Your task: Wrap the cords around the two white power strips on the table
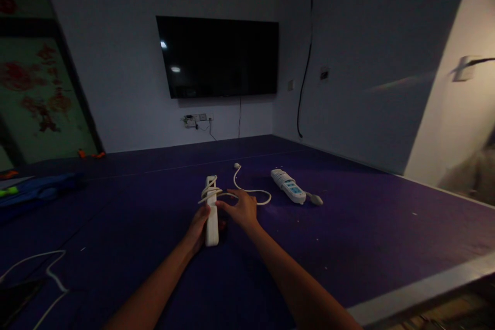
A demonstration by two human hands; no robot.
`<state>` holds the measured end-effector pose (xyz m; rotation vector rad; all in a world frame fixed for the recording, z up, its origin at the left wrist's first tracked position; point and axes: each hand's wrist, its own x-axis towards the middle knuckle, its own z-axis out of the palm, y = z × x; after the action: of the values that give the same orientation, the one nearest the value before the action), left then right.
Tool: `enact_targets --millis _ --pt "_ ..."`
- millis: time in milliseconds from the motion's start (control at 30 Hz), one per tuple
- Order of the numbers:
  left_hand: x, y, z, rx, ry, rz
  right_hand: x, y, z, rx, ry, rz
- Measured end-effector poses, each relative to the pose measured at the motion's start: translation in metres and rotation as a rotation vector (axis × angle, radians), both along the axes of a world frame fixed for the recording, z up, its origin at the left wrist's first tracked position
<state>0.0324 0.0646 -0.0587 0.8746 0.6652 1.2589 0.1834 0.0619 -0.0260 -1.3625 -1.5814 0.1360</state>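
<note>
A white power strip point(212, 227) stands on its narrow side in my left hand point(199, 227), whose fingers are wrapped round its middle. Several turns of its white cord point(264, 202) circle the far end of the strip. My right hand point(242, 207) is at the strip's right side, thumb near the strip and fingers closed on the cord. From there the loose cord curves over the purple surface to its plug point(236, 166). To the right lies a second power strip point(292, 190) with blue socket faces, its cord wound round it and its plug point(316, 199) at the near end.
The purple surface point(367, 227) reaches to the walls, with a pale edge point(425, 283) at the near right. Blue cloth point(42, 188) lies on the left, and a white cable point(54, 273) at the lower left. A television point(220, 56) hangs on the back wall.
</note>
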Motion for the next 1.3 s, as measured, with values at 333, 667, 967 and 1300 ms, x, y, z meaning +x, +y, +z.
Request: enact_targets --millis 333,667,967,1300 --pt "-0.007 -0.006 0.015 -0.06 -0.105 -0.032 -0.006 0.002 -0.005 0.089 0.036 0.038" --pt "-0.013 0.0 0.012 -0.139 -0.307 -0.2 -0.002 0.017 -0.009 0.176 0.6 0.123" --pt "-0.001 -0.003 0.009 -0.23 -0.209 -0.231 0.004 0.01 0.002 0.242 0.653 0.096" --pt "-0.003 -0.002 0.018 -0.199 -0.217 -0.083 0.0 0.01 0.005 0.227 0.746 0.248"
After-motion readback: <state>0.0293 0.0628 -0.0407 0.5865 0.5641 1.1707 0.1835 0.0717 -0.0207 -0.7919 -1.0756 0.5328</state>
